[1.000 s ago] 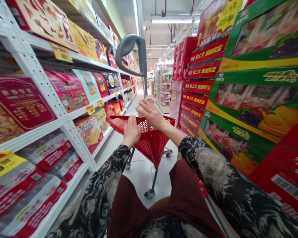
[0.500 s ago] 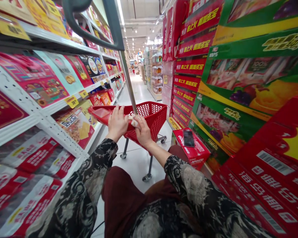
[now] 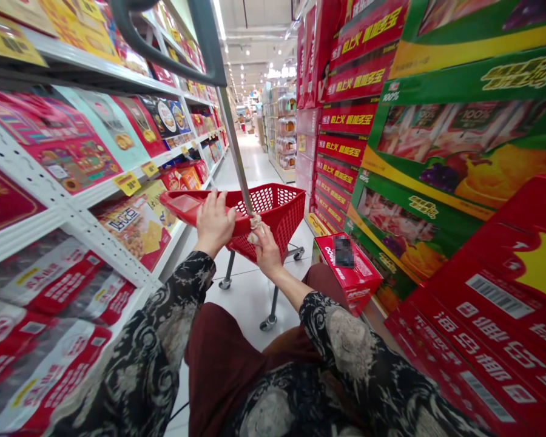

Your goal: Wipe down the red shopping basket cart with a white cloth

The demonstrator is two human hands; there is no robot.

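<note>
A red plastic shopping cart (image 3: 289, 213) with perforated basket walls stands on grey wheeled legs in front of me. Over its near rim lies my left hand (image 3: 215, 224), fingers bent across the edge and gripping it. My right hand (image 3: 268, 254) pinches a crumpled whitish cloth (image 3: 255, 222), which is bunched against the rim beside the metal pole (image 3: 237, 142). The part of the cloth inside the fingers is hidden. The pole rises to a dark grey handle (image 3: 205, 48) at the top left.
White shelving (image 3: 84, 209) with packaged snacks runs along the left. Stacked green drink cartons (image 3: 455, 188) and red cartons (image 3: 495, 328) line the right. By my right knee sits a red box (image 3: 361, 273) with a blurred dark patch on top. The aisle floor (image 3: 243, 155) stretches ahead.
My right hand has moved slightly right and down, and more of the whitish cloth shows above its fingers at the pole. My left hand stays on the cart's rim.
</note>
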